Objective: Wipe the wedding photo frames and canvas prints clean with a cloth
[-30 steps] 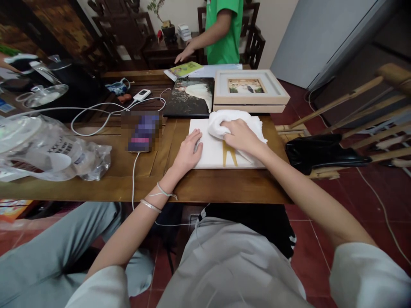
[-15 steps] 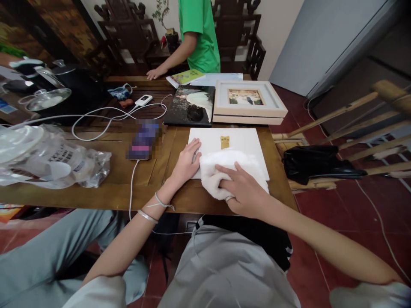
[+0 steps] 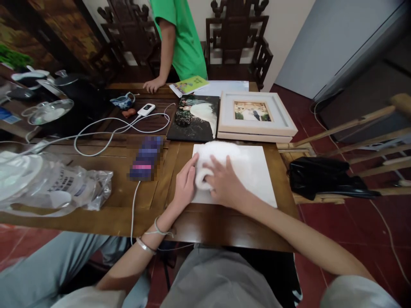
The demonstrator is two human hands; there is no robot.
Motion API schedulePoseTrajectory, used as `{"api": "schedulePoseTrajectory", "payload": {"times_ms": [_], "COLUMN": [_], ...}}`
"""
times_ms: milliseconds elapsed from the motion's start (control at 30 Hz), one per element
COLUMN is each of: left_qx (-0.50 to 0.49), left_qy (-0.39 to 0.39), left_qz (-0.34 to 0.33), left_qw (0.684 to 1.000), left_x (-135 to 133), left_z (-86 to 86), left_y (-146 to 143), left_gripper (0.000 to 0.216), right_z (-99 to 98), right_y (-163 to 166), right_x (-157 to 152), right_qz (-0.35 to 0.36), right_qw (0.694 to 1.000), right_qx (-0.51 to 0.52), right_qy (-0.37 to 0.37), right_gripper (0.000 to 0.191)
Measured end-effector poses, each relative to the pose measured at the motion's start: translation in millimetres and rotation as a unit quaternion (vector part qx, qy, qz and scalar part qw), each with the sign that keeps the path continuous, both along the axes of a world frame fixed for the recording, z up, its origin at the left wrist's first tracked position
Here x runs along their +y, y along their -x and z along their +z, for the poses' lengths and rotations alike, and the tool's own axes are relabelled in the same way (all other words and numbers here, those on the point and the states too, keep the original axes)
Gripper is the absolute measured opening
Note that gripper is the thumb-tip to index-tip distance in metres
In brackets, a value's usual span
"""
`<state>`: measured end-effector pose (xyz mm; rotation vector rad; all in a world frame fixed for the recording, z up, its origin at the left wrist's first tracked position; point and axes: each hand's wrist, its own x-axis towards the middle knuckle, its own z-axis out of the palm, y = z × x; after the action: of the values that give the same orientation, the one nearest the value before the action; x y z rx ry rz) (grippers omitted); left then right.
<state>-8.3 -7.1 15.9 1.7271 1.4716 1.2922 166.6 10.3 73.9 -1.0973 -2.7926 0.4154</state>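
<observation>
A white square board [image 3: 253, 175] lies flat on the wooden table [image 3: 154, 214] in front of me. My right hand [image 3: 224, 184] presses a bunched white cloth [image 3: 210, 160] onto the board's left part, fingers curled over it. My left hand [image 3: 185, 182] rests with fingers flat against the board's left edge, touching the cloth. The gold mark on the board is hidden under the cloth.
Behind the board lie a dark photo print [image 3: 194, 117] and a pale framed picture [image 3: 255, 117]. A phone [image 3: 146, 158] on a white cable [image 3: 105, 132] and a plastic bag [image 3: 51, 184] sit to the left. A person in green [image 3: 180, 38] stands at the far edge. A black bag [image 3: 321, 177] rests at right.
My right hand slid the cloth from the board's far part to its near edge, then up to the left side. The person in green shifted left. My left hand stayed at the edge.
</observation>
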Motion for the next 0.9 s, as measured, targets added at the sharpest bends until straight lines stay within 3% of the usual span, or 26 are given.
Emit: {"api": "schedulePoseTrajectory", "payload": {"times_ms": [167,267,400,567,767,900], "left_qx": [-0.040,-0.010,0.063,0.125,0.132,0.138], "left_qy": [-0.016,-0.013,0.001,-0.025,-0.074,-0.069], "left_qz": [0.015,0.006,-0.020,-0.040,-0.056,-0.047], "left_qw": [0.999,1.000,0.998,0.991,0.987,0.987], "left_x": [-0.4,1.7,6.0,9.1,11.4,13.8], "left_z": [-1.2,-0.3,-1.7,-11.6,-18.7,-23.0], "left_y": [-0.6,-1.8,-1.1,1.7,1.8,2.2], "left_gripper": [0.058,0.057,0.048,0.041,0.043,0.042], "right_z": [6.2,14.6,25.7,36.9,37.8,35.7], "right_y": [-18.1,-40.2,-54.2,-29.6,6.1,-22.1], "right_x": [-55.4,-61.1,-23.1,35.6,64.8,70.6], "right_qz": [0.131,0.107,0.000,-0.121,-0.158,-0.177], "right_qw": [0.986,0.984,0.994,0.988,0.980,0.976], "right_qx": [0.049,0.058,0.038,0.030,0.069,0.095], "right_qy": [0.091,0.131,0.105,0.093,0.101,0.082], "right_gripper": [0.041,0.045,0.048,0.042,0.031,0.023]}}
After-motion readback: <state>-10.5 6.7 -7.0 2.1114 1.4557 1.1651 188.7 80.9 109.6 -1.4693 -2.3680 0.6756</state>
